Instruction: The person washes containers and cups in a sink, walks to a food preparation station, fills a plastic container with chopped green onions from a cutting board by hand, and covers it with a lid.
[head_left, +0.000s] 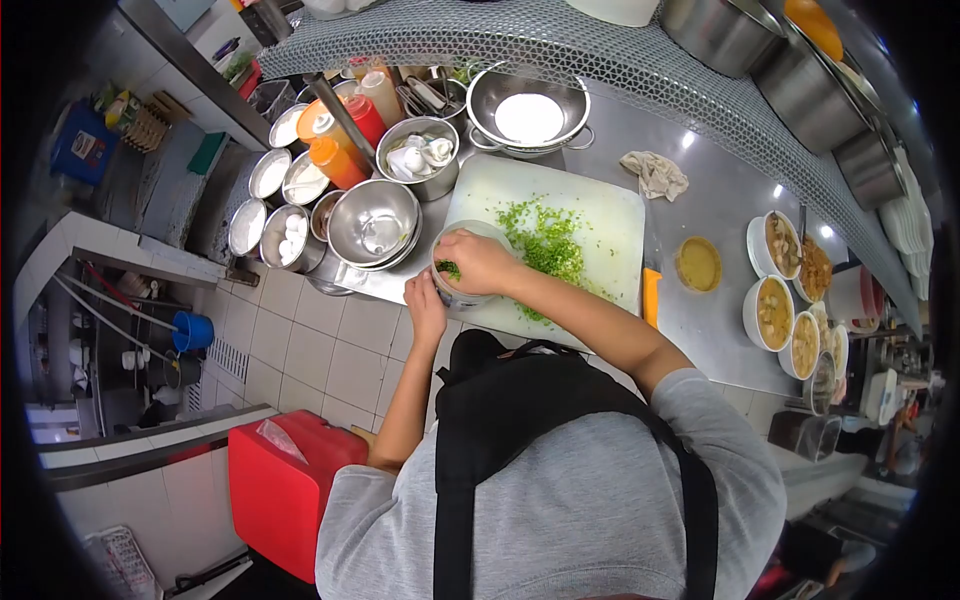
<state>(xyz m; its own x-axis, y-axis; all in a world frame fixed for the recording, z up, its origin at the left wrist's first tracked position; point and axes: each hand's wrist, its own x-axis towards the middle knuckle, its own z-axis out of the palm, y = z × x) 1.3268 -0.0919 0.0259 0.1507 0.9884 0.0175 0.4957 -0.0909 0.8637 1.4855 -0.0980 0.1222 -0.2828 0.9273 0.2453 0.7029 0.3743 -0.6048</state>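
Three squeeze bottles [340, 130], one cutting board [600, 215]

No legible text anywhere.

floor: pale square tiles [330, 350] | counter: grey steel [720, 200] | shelf: perforated metal [560, 40] | red bin [285, 480]

A white rectangular plastic cutting board [590, 215] carries bright green chopped herbs [545, 240]. Left of the board stand orange and red plastic squeeze bottles [340, 135]. Right of it, a yellow sauce in a small round dish [698, 264]. The grey steel surface [715, 200] shines.
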